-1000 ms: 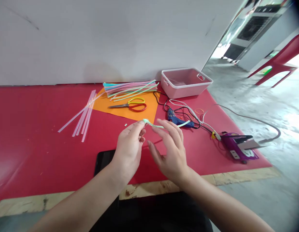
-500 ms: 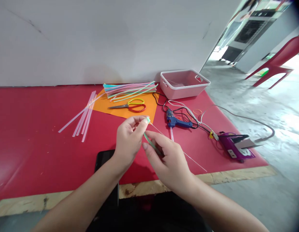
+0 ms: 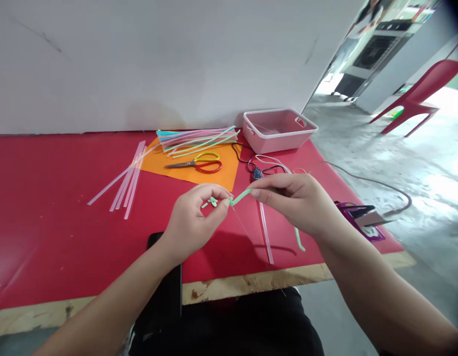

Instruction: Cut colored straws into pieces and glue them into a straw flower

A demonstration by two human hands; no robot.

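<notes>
Pipe cleaner, pale green, spans the gap between two bare hands over the red table. The left hand pinches one end between thumb and fingers; the right hand has a narrow pinch farther along, and the tail dangles below its palm. A little green looped piece peeks out behind the left fingers; from where I stand I can't tell whether it's joined on.

What would worry me is a hard tug from the right, which could slip the end out of that small left pinch or kink the wire. A thin pale strand trails below the left fingertips, glue by the look of it, and it might stick to skin or fuzz. The right hand also hangs over the glue gun and its glue stick. If the gun is hot, which I can't tell, a dropped wrist could mean a burn, and the dangling tail could snag the stick and drag the gun round.
</notes>
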